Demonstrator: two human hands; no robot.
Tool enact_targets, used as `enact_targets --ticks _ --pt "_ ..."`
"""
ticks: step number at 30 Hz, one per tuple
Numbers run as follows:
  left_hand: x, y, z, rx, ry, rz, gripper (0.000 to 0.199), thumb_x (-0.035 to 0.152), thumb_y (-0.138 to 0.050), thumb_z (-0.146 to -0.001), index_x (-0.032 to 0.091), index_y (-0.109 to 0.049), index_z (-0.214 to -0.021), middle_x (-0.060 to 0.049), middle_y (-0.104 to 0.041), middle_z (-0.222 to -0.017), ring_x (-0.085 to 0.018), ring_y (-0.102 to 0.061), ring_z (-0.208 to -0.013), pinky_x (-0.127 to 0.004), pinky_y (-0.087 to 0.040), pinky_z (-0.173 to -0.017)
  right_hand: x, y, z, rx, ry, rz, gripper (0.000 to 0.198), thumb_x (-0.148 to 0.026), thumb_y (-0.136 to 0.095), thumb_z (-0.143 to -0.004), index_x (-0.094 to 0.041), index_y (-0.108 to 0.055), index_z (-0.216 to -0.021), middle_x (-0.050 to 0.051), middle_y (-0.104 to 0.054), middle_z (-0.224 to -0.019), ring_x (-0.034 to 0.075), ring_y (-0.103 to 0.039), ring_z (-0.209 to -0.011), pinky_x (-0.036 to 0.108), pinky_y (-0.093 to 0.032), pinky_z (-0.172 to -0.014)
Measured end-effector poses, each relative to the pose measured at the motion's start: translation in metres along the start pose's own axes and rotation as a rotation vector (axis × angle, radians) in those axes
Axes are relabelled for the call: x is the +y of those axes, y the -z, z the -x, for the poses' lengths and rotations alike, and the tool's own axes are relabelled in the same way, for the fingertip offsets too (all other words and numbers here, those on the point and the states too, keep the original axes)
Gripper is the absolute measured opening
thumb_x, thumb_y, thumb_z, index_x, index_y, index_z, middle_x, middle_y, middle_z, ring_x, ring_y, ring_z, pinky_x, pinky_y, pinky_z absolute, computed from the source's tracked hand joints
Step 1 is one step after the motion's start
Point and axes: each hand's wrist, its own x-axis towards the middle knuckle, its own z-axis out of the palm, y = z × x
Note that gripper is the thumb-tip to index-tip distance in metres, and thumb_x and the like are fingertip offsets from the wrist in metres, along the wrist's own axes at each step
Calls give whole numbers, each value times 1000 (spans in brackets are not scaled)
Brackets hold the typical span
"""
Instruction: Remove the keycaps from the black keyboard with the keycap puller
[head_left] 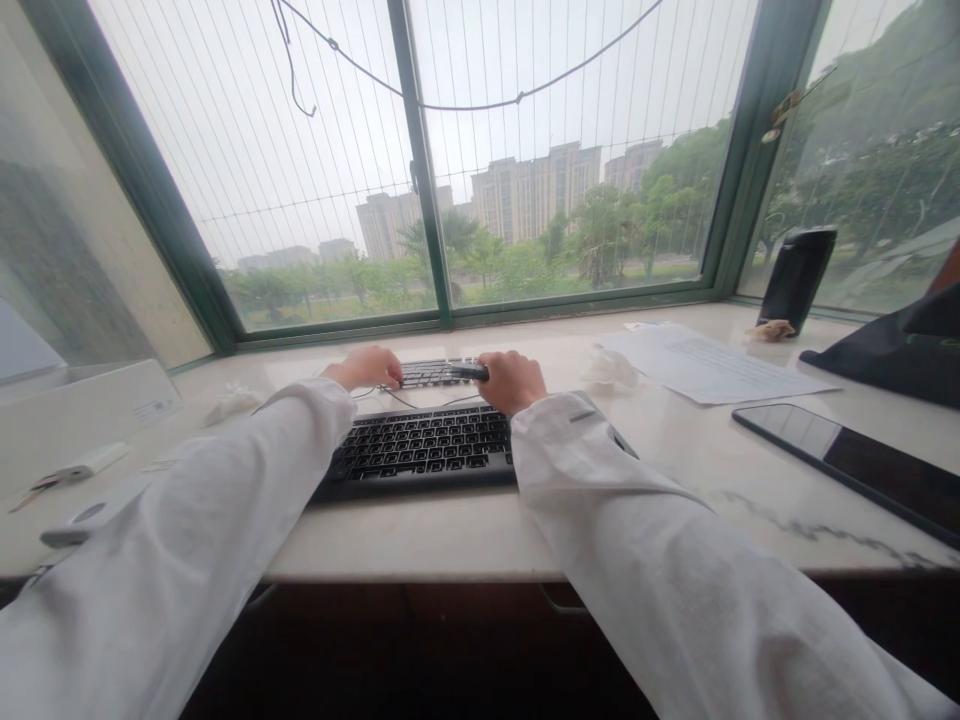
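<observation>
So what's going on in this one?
Someone in white sleeves is working at a marble ledge by a window. The right hand grips a dark-handled tool, too small to identify, at the right end of a far keyboard piece. The left hand is at that piece's left end. A black keyboard lies nearer, between the forearms, with a phone off to the right.

No readable text: print (721, 362) on paper sheet (649, 352), label (153, 408) on white box (82, 425) too small, blurred.
</observation>
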Motion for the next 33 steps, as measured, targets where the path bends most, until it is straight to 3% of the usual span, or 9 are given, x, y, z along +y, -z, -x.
enact_targets --ticks 12,19,26,30,33 --pt "-7 -5 -6 -15 -19 60 23 36 -71 -65 28 -74 -86 0 -72 -89 -15 -62 -76 -22 -42 -66 0 -2 -1 27 5 15 24 -26 -48 -80 -23 -69 -93 7 -67 -80 18 -60 -69 29 -40 -63" --pt "-9 1 -3 27 7 71 30 45 -70 -64 25 -73 -87 -1 -72 -90 -15 -61 -75 -21 -41 -64 0 -1 0 -3 4 4 25 -26 -47 -82 -23 -69 -93 7 -68 -81 19 -60 -73 30 -41 -66" --pt "-6 21 29 6 64 -12 46 59 -48 -78 19 -70 -73 -7 -69 -73 -16 -57 -64 -24 -36 -57 -2 0 1 -15 -17 19 25 -27 -46 -82 -24 -69 -91 7 -69 -84 20 -62 -75 29 -41 -65" --pt "-12 21 53 -74 -12 58 45 61 -50 -76 21 -71 -78 -6 -70 -84 -16 -58 -72 -23 -38 -61 -2 1 2 -12 -19 28 22 -28 -48 -82 -25 -69 -89 7 -69 -83 21 -63 -75 29 -41 -63" --pt "-21 15 69 -127 -2 78 44 60 -52 -73 21 -70 -74 -5 -70 -81 -17 -58 -71 -24 -38 -62 -3 3 3 -23 -18 27 22 -29 -48 -83 -24 -69 -89 7 -69 -84 21 -63 -76 29 -41 -64"
